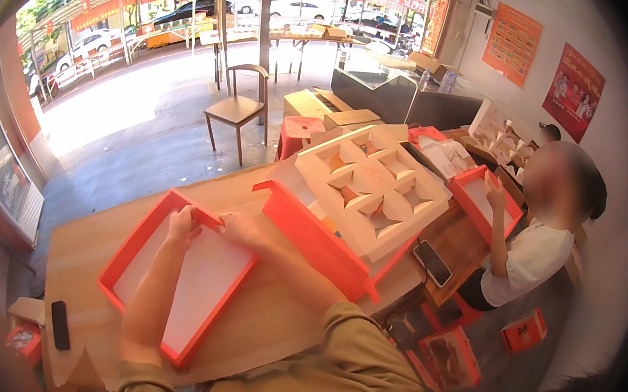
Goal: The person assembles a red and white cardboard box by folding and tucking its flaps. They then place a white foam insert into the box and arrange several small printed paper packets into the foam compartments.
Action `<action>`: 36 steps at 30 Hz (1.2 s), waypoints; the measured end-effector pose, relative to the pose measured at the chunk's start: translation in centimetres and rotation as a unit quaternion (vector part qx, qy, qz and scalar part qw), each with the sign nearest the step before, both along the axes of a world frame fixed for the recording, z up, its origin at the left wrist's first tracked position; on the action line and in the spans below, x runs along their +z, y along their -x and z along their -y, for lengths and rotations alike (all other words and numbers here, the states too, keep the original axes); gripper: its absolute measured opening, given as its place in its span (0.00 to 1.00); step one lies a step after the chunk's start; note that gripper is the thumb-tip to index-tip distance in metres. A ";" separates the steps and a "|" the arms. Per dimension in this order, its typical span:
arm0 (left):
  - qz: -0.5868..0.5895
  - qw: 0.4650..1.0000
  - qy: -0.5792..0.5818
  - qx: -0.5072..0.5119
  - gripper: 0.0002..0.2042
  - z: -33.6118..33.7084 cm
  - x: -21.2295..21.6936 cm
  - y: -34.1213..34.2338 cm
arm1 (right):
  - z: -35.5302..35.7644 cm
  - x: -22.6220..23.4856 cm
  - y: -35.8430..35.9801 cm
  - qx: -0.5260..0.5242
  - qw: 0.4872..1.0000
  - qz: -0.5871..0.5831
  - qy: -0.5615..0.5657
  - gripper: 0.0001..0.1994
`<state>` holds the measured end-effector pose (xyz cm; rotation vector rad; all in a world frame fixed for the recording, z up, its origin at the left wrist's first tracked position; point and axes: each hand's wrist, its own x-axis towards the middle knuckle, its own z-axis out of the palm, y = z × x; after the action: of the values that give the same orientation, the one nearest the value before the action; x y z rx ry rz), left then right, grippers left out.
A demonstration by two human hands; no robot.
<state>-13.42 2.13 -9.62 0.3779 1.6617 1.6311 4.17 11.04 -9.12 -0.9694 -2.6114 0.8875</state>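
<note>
A shallow red cardboard box [210, 331] with a white inside lies on the table in front of me, turned at a slant. My left hand [183, 225] reaches across it, fingers closed on its far wall near the far right corner. Right at that corner, my right hand [239, 230] grips the wall, its fingers partly hidden. Just to the right stand red box parts [311, 241], one tilted up. On top of them rests a cream cardboard divider insert [344, 197] with several square compartments.
A black phone [60, 325] lies at the table's left edge, and another phone [433, 263] on the right. A co-worker [535, 258] at the right holds a red box [473, 199]. A chair [238, 111] and red stool [297, 133] stand beyond the table [78, 256].
</note>
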 end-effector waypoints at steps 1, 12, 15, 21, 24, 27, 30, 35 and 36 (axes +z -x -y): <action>0.009 1.000 -0.003 0.000 0.16 -0.4 -0.1 -0.1 | 0.4 0.0 -0.2 0.000 1.000 -0.028 0.001 0.19; -0.055 0.992 -0.115 0.000 0.13 -2.3 3.7 -2.2 | 2.1 -1.1 0.0 0.011 0.964 -0.266 -0.014 0.31; -0.104 0.990 -0.089 0.030 0.14 -1.4 5.2 -3.1 | 3.6 1.3 -0.6 0.021 0.960 -0.278 0.003 0.32; -0.282 0.957 -0.069 -0.018 0.17 -2.5 4.3 -0.9 | 3.2 1.4 0.2 0.016 0.958 -0.287 0.009 0.35; -0.479 0.877 -0.047 0.005 0.17 -2.7 1.9 2.8 | 3.7 0.6 1.6 0.010 0.961 -0.276 0.006 0.36; -0.446 0.893 -0.063 -0.021 0.17 -2.7 3.4 1.4 | 2.6 -0.5 1.9 -0.006 0.966 -0.257 -0.012 0.36; -0.259 0.961 -0.096 -0.023 0.16 -2.6 4.0 -0.4 | 2.8 -0.5 1.5 0.008 0.966 -0.255 -0.037 0.36; -0.364 0.918 -0.139 0.081 0.17 -2.1 3.1 -1.1 | 4.9 2.6 0.4 0.021 0.965 -0.257 0.046 0.38; -0.438 0.880 -0.137 0.125 0.17 -2.3 3.6 -1.7 | 4.8 2.3 0.4 0.028 0.962 -0.265 0.050 0.38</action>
<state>-11.73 4.44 -6.06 1.2380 2.1761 2.0586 3.75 6.20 -6.81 -0.5741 -2.1597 1.1214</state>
